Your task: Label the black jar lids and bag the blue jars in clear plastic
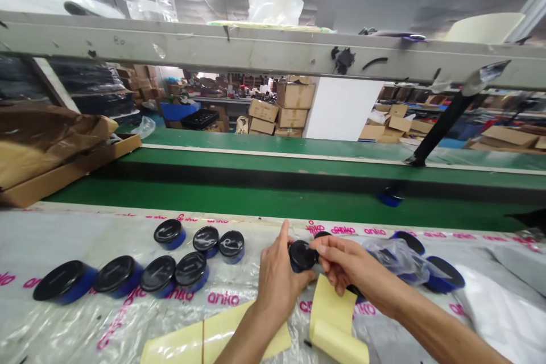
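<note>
My left hand (279,276) grips a small round blue container with a glossy black lid (302,256), its thumb on the near side and the index finger raised. My right hand (343,261) is closed in a pinch at the lid's right edge; whatever lies between its fingertips is too small to make out. Just behind stands another black-topped container (323,235), partly hidden. Below the hands lies a curled yellow paper strip (333,307). A longer yellow sheet (179,341) passes under my left forearm.
Several black-lidded blue containers (157,274) stand at left. More blue containers (444,274) sit at right beside crumpled clear plastic (396,259). Beyond the plastic-covered table runs a green conveyor (256,196) with one blue container (391,197). An overhead beam (191,45) crosses above; a cardboard tray (63,173) stands left.
</note>
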`<state>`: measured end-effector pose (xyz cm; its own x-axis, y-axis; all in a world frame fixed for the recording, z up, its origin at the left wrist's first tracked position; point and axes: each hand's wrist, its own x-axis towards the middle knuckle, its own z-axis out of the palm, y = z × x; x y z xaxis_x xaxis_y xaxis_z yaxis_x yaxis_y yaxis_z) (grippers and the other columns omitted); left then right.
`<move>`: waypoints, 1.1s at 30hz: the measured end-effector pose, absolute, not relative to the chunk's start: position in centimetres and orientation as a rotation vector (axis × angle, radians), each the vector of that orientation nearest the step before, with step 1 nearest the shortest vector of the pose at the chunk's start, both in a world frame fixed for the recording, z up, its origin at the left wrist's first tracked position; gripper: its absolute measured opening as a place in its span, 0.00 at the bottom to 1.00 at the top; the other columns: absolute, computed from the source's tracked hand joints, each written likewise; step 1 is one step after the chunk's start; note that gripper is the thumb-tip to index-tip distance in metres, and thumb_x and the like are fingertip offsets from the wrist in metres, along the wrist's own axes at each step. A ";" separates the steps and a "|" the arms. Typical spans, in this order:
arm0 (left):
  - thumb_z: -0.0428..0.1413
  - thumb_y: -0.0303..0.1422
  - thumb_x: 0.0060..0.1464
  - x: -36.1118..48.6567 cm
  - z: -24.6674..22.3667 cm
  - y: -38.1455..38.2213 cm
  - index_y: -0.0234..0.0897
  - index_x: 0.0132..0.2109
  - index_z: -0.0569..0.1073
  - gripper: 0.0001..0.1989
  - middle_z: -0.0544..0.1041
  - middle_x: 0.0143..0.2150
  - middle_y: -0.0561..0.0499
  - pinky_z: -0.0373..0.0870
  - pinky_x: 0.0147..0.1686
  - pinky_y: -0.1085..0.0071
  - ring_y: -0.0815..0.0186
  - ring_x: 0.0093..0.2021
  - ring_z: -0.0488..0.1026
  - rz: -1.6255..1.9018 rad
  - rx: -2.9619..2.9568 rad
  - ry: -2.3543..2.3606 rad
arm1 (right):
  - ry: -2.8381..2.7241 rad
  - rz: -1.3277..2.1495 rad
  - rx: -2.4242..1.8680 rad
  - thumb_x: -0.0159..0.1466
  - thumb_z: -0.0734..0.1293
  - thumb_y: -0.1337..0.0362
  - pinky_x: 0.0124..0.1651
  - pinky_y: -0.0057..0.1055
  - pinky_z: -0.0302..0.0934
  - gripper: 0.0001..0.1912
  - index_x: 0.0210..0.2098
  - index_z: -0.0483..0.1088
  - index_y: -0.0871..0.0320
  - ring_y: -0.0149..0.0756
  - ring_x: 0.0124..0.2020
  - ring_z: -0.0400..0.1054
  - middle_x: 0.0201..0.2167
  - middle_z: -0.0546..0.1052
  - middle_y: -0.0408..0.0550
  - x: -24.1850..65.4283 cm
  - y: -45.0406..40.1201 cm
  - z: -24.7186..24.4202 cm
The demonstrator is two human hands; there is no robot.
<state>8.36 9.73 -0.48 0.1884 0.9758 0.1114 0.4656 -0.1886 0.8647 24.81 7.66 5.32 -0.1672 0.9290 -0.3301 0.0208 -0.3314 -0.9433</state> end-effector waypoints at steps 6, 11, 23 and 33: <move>0.62 0.24 0.41 8.2 -0.9 9.7 0.44 0.72 0.48 0.53 0.73 0.59 0.47 0.62 0.59 0.57 0.52 0.58 0.69 0.941 1.646 1.260 | -1.069 1.681 -1.356 0.59 0.73 0.46 0.20 0.21 0.58 0.24 0.43 0.69 0.57 0.25 0.18 0.59 0.22 0.67 0.36 24.9 7.3 4.7; 0.60 0.21 0.41 8.3 -1.8 9.9 0.45 0.71 0.51 0.51 0.72 0.59 0.47 0.63 0.59 0.59 0.54 0.58 0.69 0.976 1.616 1.254 | -1.006 1.718 -1.318 0.59 0.74 0.47 0.20 0.22 0.59 0.25 0.47 0.69 0.57 0.25 0.18 0.58 0.22 0.68 0.37 24.9 6.9 4.4; 0.58 0.18 0.44 8.0 -2.1 9.7 0.47 0.71 0.48 0.51 0.70 0.57 0.46 0.67 0.57 0.61 0.56 0.57 0.70 0.989 1.525 1.211 | -0.944 1.794 -1.339 0.60 0.73 0.47 0.20 0.23 0.57 0.26 0.51 0.68 0.56 0.27 0.18 0.59 0.22 0.67 0.37 24.5 6.9 4.4; 0.58 0.20 0.45 7.8 -2.5 9.6 0.47 0.72 0.48 0.50 0.70 0.57 0.47 0.66 0.58 0.60 0.56 0.58 0.69 0.994 1.532 1.180 | -0.887 1.850 -1.239 0.64 0.72 0.55 0.19 0.21 0.59 0.20 0.51 0.69 0.58 0.26 0.19 0.58 0.22 0.67 0.38 24.6 7.0 3.6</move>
